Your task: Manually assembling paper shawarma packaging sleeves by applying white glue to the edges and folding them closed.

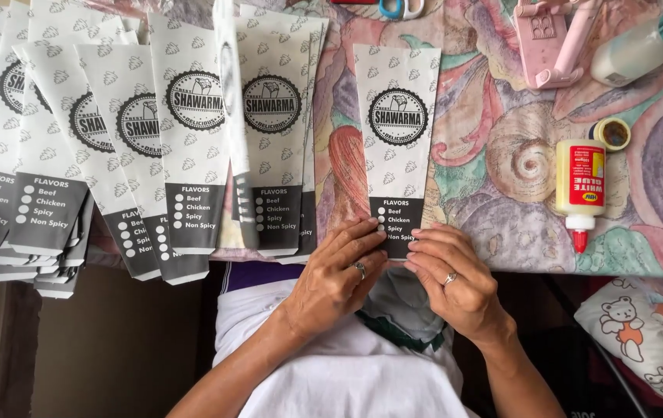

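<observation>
Together, left hand (337,272) and right hand (449,276) pinch the white sleeve's (395,147) grey end.

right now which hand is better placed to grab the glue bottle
Probably the right hand. It presses the lower edge of the paper bag on the side toward the glue bottle, which lies to its right with bare tablecloth between. The left hand would have to cross over the right.

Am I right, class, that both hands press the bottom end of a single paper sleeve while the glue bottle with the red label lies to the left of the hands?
Not quite. The head view shows the glue bottle lying to the right of the hands, not the left. The rest holds: the left hand and right hand both press the bottom end of the single paper sleeve.
</observation>
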